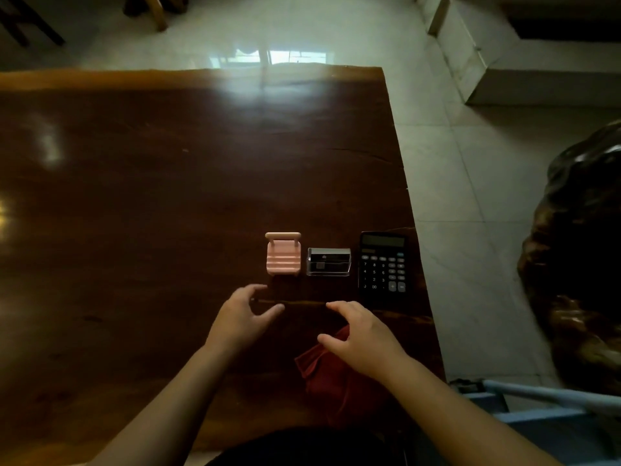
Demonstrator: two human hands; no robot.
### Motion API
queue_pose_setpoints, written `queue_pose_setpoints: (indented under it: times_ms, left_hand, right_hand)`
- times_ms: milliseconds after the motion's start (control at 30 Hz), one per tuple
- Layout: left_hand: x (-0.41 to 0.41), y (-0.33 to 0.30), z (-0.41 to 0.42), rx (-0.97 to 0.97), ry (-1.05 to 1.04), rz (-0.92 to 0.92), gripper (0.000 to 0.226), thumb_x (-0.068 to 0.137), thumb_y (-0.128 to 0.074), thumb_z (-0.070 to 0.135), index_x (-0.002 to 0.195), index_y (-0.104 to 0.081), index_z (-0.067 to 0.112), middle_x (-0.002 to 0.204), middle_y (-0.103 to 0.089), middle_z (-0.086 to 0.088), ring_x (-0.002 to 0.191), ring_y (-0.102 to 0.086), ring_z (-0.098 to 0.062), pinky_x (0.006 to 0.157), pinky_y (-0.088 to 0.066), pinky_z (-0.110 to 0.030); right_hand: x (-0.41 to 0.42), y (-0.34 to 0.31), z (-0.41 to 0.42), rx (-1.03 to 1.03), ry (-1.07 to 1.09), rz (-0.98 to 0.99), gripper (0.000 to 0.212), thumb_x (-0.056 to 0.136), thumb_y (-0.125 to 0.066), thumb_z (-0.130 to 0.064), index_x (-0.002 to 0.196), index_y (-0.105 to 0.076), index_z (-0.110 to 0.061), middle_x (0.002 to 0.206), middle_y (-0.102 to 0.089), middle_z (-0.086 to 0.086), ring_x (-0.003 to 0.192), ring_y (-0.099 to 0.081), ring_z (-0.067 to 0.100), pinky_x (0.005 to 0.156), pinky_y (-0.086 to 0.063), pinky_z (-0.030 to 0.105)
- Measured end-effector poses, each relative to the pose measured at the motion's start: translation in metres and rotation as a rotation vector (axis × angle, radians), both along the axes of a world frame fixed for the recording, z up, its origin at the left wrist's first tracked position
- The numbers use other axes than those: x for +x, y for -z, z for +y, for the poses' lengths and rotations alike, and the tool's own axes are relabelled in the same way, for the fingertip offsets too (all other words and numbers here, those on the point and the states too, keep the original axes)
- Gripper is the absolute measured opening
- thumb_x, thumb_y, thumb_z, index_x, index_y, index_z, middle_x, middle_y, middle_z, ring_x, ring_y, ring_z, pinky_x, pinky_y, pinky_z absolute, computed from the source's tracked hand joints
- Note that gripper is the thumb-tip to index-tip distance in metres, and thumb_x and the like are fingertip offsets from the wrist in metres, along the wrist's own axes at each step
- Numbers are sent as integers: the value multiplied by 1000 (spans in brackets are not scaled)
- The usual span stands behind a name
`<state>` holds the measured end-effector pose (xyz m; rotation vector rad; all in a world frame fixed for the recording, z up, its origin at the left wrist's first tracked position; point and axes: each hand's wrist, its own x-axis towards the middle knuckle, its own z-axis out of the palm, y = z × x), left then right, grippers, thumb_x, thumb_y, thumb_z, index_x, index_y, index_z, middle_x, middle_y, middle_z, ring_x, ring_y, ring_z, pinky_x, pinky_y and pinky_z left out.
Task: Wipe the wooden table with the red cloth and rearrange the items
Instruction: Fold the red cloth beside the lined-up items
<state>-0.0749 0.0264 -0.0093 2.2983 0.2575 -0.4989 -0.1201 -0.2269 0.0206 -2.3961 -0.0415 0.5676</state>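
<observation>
A dim room with pale glossy floor tiles [447,183] surrounds a dark, polished wooden table [151,203] that catches window glare near its far edge. Toward the table's right side three items stand in a row: a small pink chair-shaped stand [283,253], just beside it a clear plastic card holder [328,262] with dark cards inside, and, nearest the right edge, a black calculator [383,265] lying flat. The red cloth [331,378] lies crumpled near the front edge, partly under the right hand [361,339], whose fingers are spread and curled above it, gripping nothing. The left hand [240,316] hovers in front of the pink stand, fingers loosely apart and empty.
</observation>
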Motion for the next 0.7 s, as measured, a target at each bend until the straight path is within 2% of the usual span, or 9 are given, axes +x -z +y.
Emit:
queue_pose_setpoints:
  times_ms: [200,300,367,467,533,700]
  left_hand:
    - [-25,7,10,-197,127,160,77,71,-81,60,138,-52,39,138,-58,7,120,-54,-10,93,-53,-35]
    - [-32,9,8,-235,207,180,84,68,-79,66,141,-49,38,143,-56,5,121,-53,-11,88,-49,-29]
    - [-33,10,5,-254,280,196,85,69,-79,67,142,-48,37,144,-55,4,124,-53,-13,89,-49,-30]
    - [-30,14,-6,-261,304,200,80,74,-77,63,144,-48,33,145,-55,2,126,-54,-16,90,-49,-30]
    - [-28,15,-16,-263,352,206,78,78,-75,59,145,-48,29,146,-54,-1,128,-54,-18,87,-48,-28]
    - [-20,22,-50,-251,422,226,75,84,-74,53,146,-47,21,148,-52,-5,131,-52,-23,98,-50,-34]
  right_hand:
    - [-30,-20,16,-67,131,60,76,83,-71,-57,149,-36,-39,145,-46,-13,130,-46,10,100,-47,33]
    - [-50,-27,17,-56,266,87,73,84,-70,-57,148,-38,-40,144,-47,-12,126,-46,8,90,-43,24]
    - [-64,-29,19,-53,364,84,72,84,-69,-58,147,-41,-40,142,-49,-11,121,-46,5,82,-41,20]
    - [-75,-30,13,-9,507,110,69,83,-71,-57,145,-46,-37,137,-52,-9,121,-50,9,90,-51,32]
    - [-84,-28,9,34,637,121,65,84,-73,-54,141,-50,-34,136,-54,-6,119,-52,11,94,-53,38]
    - [-98,-15,-5,90,840,163,63,88,-73,-46,143,-50,-27,141,-54,3,120,-55,18,83,-49,29]
